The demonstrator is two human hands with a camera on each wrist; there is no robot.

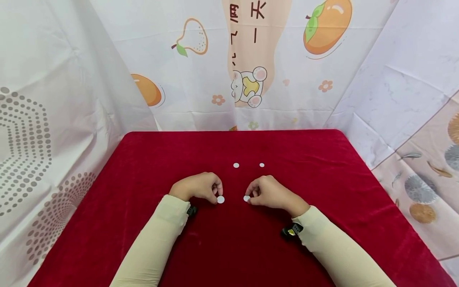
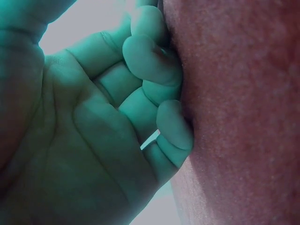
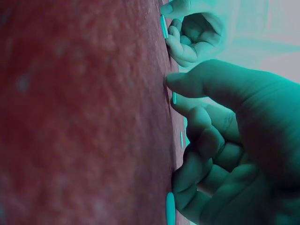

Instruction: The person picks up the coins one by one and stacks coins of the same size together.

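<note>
Pale sleeves (image 1: 154, 243) lie nearest, angled forward. Printed white curtains (image 1: 201, 79) hang behind and beside a desk (image 1: 236, 255) covered in red cloth. Down at the cloth, the left hand (image 1: 201, 187) pinches a white disc (image 1: 221, 199) between thumb and finger; the right hand (image 1: 273, 193) pinches a second disc (image 1: 246, 198) likewise. Beyond the hands lie two smaller-looking white discs (image 1: 236, 165), apart from each other.
</note>
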